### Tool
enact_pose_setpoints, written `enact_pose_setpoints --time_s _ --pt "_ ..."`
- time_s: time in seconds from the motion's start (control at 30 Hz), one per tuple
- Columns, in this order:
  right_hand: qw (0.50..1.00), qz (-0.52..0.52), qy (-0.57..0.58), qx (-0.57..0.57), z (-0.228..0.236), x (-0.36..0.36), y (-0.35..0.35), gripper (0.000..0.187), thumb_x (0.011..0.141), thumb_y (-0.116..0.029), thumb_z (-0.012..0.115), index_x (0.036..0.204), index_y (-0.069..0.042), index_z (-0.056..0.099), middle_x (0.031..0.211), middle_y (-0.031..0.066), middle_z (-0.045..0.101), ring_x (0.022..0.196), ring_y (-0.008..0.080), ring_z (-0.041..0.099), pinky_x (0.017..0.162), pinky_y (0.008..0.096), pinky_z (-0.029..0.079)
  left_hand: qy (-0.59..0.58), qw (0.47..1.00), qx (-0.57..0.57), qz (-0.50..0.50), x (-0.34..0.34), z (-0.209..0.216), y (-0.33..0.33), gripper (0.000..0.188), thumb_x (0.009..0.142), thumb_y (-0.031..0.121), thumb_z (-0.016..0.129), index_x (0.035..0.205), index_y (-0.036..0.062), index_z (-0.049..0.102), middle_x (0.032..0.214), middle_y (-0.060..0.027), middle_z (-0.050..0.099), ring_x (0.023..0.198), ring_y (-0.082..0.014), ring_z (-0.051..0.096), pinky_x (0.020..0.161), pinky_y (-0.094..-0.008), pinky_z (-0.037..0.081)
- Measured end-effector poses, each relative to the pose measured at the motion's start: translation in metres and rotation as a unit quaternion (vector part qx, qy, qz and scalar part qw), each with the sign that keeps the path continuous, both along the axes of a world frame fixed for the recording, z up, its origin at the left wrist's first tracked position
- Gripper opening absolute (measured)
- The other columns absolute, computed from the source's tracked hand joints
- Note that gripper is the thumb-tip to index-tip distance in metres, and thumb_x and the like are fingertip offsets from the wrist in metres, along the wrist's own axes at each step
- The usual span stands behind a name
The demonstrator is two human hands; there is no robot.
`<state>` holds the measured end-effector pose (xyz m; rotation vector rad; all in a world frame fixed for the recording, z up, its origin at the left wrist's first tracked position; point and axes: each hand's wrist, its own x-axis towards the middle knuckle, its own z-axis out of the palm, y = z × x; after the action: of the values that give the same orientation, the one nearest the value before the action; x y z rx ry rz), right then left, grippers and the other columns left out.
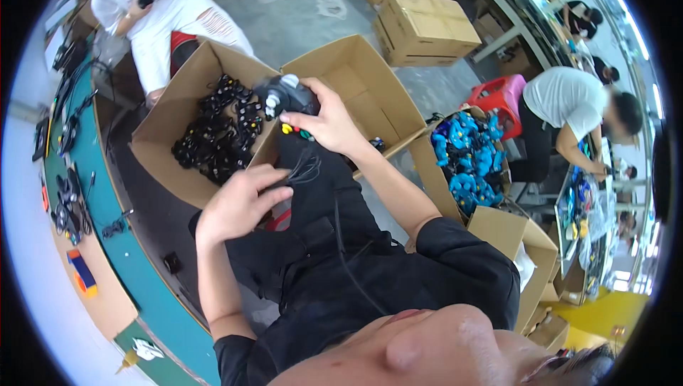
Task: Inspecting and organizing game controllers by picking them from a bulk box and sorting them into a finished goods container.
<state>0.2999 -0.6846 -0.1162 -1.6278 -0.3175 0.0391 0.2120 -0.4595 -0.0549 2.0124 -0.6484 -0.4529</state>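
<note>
A black game controller (295, 98) with grey sticks and coloured buttons is gripped in my right hand (326, 117), above the meeting edges of two cardboard boxes. Motion blurs its far end. Closer to my lap, my left hand (238, 204) has its thumb and fingers closed around a looped thin black cable (304, 170). Whether this cable joins the controller is hard to see. Left of the controller, an open box (160, 147) holds many black controllers (220, 130) with cables. A second open box (363, 76) stands to its right, with a few small items near its near corner.
On the left runs a teal workbench (114, 244) with controllers and cables. A box of blue controllers (466, 158) stands right, near a red stool (498, 101). One person (171, 9) sits opposite holding a controller; another (569, 108) bends over the right bench. Closed cartons (427, 27) stand behind.
</note>
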Motion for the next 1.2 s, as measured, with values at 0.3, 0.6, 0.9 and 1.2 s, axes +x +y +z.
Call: enact_pose_setpoints --time_s 0.3,0.6,0.9,1.2 --pt "0.983 0.116 0.109 0.087 0.0 -0.024 0.001 0.072 0.082 -0.029 0.088 0.137 0.004 0.054 0.117 0.0102 0.064 0.109 0.0192 0.062 0.097 0.0338 0.05 0.008 0.96 -0.018 0.278 0.02 0.01 -0.001 0.037 0.08 0.019 0.09 0.104 -0.0012 0.07 0.087 -0.0056 0.071 0.082 -0.0101 0.062 0.075 -0.0283 0.052" --pt "0.98 0.1 0.135 0.104 0.012 -0.032 0.012 0.079 0.072 -0.01 0.087 0.139 0.008 0.051 0.121 0.0138 0.067 0.11 0.0201 0.067 0.097 0.0334 0.054 -0.045 0.882 -0.259 0.391 0.001 -0.027 -0.013 0.042 0.087 0.013 0.085 0.12 -0.0006 0.064 0.106 -0.0051 0.067 0.097 -0.0102 0.063 0.085 -0.0256 0.052" --pt "0.995 0.04 0.046 0.074 0.01 -0.03 0.018 0.066 0.072 -0.004 0.087 0.129 0.004 0.055 0.114 0.0108 0.067 0.103 0.0154 0.066 0.095 0.0293 0.052 -0.079 0.855 -0.324 0.397 -0.005 -0.035 -0.016 0.055 0.094 0.018 0.078 0.139 -0.0011 0.054 0.135 -0.013 0.06 0.123 -0.0206 0.058 0.1 -0.0359 0.051" --pt "0.901 -0.025 -0.365 -0.234 0.026 -0.022 0.019 0.061 0.065 -0.007 0.088 0.121 -0.004 0.062 0.108 0.0141 0.064 0.101 0.035 0.069 0.089 0.042 0.056 -0.085 0.883 -0.289 0.36 -0.009 -0.051 -0.014 0.072 0.095 0.02 0.076 0.153 -0.0022 0.038 0.145 -0.0182 0.052 0.135 -0.0299 0.052 0.117 -0.0434 0.039"
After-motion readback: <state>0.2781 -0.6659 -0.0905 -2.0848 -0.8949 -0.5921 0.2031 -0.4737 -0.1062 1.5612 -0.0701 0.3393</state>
